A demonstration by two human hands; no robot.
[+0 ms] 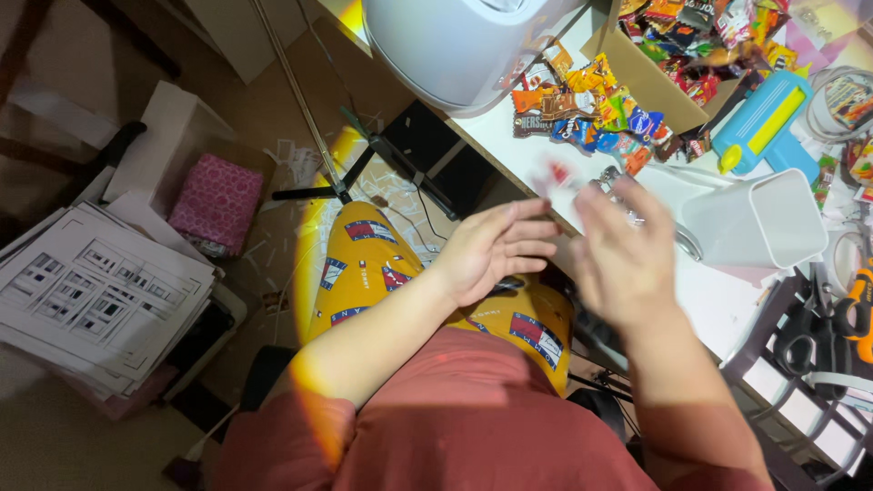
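Here my left hand (491, 250) is held flat and open above my lap, palm turned inward, fingers (527, 238) straight and close together, holding nothing and touching nothing. My right hand (623, 259) faces it, just apart, at the edge of the white table (718, 300); it is blurred, its fingers spread loosely, and I cannot tell whether it grips anything. Right behind its fingertips a small shiny metal thing (611, 179) lies on the table, too blurred to name, and I cannot tell if my fingers touch it. Just beyond that lies a heap of bright candy wrappers (596, 114), spilling beside a cardboard box (646, 77) full of more sweets. A white plastic bin (759, 223) stands near my right hand, with a blue and yellow tool (759, 127) behind it. A large white appliance (450, 45) sits at the table's far end. Under my hands are my yellow patterned shorts (373, 264), and a stack of printed papers (100, 295) rests on the floor to my left
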